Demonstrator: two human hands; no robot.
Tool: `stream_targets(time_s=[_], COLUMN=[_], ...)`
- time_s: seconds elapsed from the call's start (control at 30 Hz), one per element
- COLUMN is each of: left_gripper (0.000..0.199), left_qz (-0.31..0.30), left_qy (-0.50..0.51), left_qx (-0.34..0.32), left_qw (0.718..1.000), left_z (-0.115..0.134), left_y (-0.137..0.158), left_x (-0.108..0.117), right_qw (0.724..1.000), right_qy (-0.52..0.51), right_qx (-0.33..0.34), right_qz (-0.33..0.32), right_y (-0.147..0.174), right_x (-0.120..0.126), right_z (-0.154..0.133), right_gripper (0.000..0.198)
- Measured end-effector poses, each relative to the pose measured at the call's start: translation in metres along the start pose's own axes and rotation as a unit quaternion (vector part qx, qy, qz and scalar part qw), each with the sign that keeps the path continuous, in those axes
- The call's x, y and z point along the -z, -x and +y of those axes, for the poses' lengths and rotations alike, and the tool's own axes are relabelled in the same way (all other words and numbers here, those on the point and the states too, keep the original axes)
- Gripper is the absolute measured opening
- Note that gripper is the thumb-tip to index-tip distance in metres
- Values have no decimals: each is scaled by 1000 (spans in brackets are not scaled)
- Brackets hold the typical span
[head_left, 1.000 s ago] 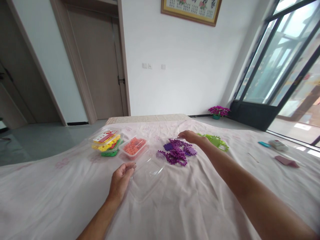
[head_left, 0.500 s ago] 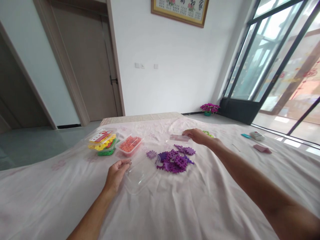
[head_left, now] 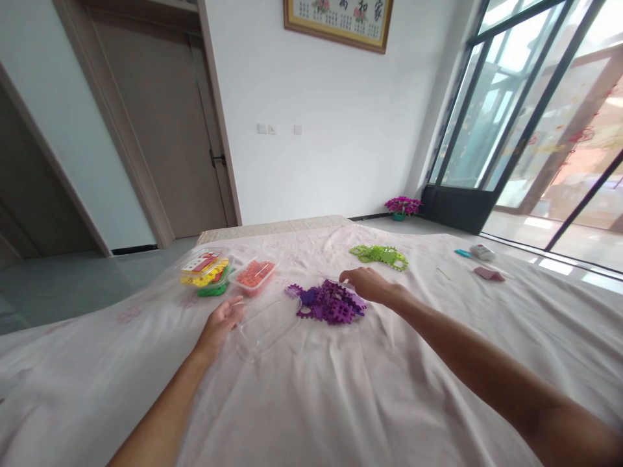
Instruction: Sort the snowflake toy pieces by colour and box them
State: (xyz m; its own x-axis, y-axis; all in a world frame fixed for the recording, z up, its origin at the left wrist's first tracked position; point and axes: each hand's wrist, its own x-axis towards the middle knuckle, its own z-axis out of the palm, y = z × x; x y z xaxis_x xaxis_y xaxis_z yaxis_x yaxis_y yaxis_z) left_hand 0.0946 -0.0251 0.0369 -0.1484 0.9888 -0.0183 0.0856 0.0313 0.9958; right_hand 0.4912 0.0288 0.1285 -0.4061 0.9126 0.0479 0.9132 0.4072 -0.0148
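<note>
My left hand (head_left: 224, 319) has its fingers closed at the left rim of a clear plastic box (head_left: 265, 331), which lies on the cloth. Right of that box is a heap of purple toothed plastic building pieces (head_left: 335, 308). At the heap's far right edge is my right hand (head_left: 366, 284), fingers bent and pinched on a thin clear plastic piece, of which little more than a faint edge shows. Beyond it lies a cluster of lime-green toothed pieces (head_left: 379, 255).
A clear box of orange pieces (head_left: 254, 277) stands at the left, beside stacked boxes with yellow and green pieces (head_left: 205, 272). At the right lie a folded pink paper (head_left: 489, 274) and a small white packet (head_left: 483, 252). A wrinkled pale cloth (head_left: 341, 395) covers the surface.
My right hand has come nearer and left, from beyond the purple heap to its edge, uncovering the lime-green pieces. The purple pieces sit closer together. The view has shifted slightly.
</note>
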Motion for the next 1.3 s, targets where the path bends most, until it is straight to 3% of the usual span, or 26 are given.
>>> stream_targets(time_s=[0.17,0.3,0.43,0.57,0.63,0.7,0.77,0.83,0.97,1.07,1.17,1.3], left_gripper=[86,86,83,80,75,69,65,64,67,72,84,97], left_qz=[23,18,9,6,5,-7,-16,-11,40,61,49,28], left_qy=[-18,-71,-72,-56,-31,-9,-2,-10,-67,-115,-159,-207], left_qx=[-104,-142,-177,-173,-152,-133,-122,-124,-158,-199,-254,-286], left_qw=[994,987,982,983,988,991,992,992,984,971,953,935], left_z=[-13,-24,-33,-36,-35,-34,-35,-37,-38,-36,-35,-38], left_y=[16,24,24,24,24,24,22,20,18,20,22,22], left_x=[-3,-8,-14,-17,-18,-18,-18,-17,-15,-14,-15,-16], right_qw=[999,994,999,992,993,991,978,967,976,953,946,973], right_qy=[19,33,-7,-72,-88,-83,-68,-62,-153,-245,-279,-222], right_qx=[-33,-60,7,106,78,-2,-88,-134,-70,-67,-72,-56], right_qz=[39,80,44,-7,28,103,179,207,137,166,150,12], right_y=[1,-24,-40,-34,-31,-31,-32,-35,-39,-42,-43,-36], right_x=[16,9,-7,-3,2,1,-9,-27,-66,-78,-70,-46], right_z=[-16,-19,-26,-15,-4,8,18,24,27,25,18,7], right_gripper=[56,61,57,39,38,43,49,50,43,35,31,33])
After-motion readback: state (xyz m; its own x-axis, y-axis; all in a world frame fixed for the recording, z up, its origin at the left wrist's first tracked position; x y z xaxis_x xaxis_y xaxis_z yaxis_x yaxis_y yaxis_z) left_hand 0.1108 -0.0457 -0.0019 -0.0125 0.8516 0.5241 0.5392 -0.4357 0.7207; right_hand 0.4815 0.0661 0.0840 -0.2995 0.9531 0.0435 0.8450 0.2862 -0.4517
